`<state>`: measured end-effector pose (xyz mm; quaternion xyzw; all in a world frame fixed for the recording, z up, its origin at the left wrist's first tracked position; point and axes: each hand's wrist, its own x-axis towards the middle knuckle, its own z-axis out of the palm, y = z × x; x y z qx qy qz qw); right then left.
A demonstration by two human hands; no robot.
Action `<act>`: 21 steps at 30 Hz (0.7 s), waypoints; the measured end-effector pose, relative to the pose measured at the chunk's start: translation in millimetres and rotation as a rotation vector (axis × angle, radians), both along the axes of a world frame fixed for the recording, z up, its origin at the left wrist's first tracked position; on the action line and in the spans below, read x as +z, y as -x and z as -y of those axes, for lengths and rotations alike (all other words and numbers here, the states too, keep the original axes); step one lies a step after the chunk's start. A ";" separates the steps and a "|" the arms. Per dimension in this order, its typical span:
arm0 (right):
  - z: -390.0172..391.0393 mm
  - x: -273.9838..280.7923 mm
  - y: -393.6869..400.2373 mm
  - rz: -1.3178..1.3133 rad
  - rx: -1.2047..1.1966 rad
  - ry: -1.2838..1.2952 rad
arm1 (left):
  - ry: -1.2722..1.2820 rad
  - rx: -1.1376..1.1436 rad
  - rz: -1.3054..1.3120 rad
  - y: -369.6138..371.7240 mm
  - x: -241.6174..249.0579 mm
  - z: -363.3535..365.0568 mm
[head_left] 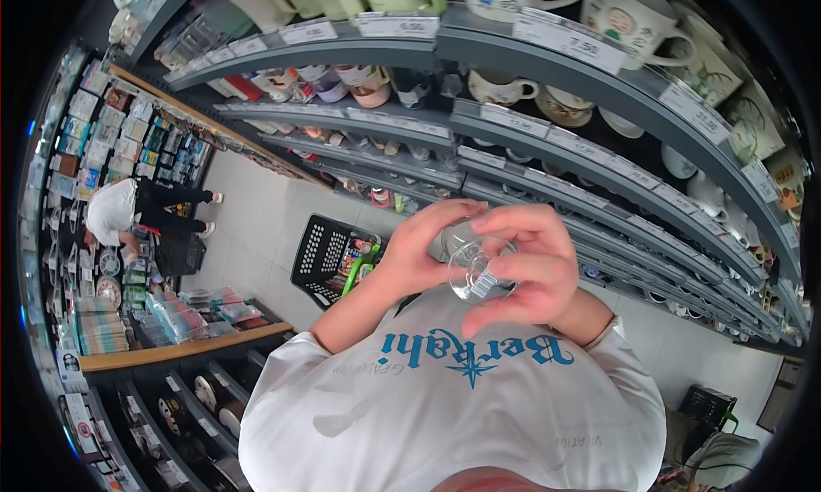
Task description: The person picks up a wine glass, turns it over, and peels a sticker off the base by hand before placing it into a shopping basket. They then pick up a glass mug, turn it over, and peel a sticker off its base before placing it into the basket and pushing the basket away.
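Note:
In front of my chest I hold a clear drinking glass (459, 268), tilted so that its round end with a barcode sticker faces up toward me. My left hand (419, 248) is wrapped around the glass from the left. From the right, the curved fingers of my right hand (539, 257) close on it near the sticker, with the thumb lower down. Parts of the glass are hidden behind my fingers.
Shelves of mugs (624, 17) with price tags (569, 40) curve ahead and to the right. A black shopping basket (321, 257) stands on the tiled floor to the left. Farther left, a person (115, 211) bends beside stocked shelves. A wooden-edged display (180, 348) is nearer.

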<state>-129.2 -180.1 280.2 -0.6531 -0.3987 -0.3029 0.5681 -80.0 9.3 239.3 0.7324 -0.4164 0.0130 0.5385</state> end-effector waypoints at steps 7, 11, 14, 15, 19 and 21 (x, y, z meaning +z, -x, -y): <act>-47.8 -5.3 -9.6 0.089 -0.048 -0.007 | 0.008 0.076 -0.029 -7.6 0.2 -46.1; -65.5 -0.8 -19.8 0.150 -0.081 0.059 | 0.015 0.079 -0.027 -13.1 1.6 -65.7; -76.9 1.3 -26.4 0.211 -0.145 0.120 | 0.026 0.110 -0.006 -16.2 -2.1 -77.0; -80.3 1.0 -28.0 0.234 -0.183 0.136 | 0.036 0.138 0.012 -16.7 -4.3 -79.9; -91.4 -3.2 -28.5 0.228 -0.221 0.138 | 0.036 0.175 0.058 -20.3 -9.4 -88.1; -93.2 -6.3 -25.8 0.214 -0.263 0.162 | -0.003 0.185 0.124 -21.7 -10.2 -91.1</act>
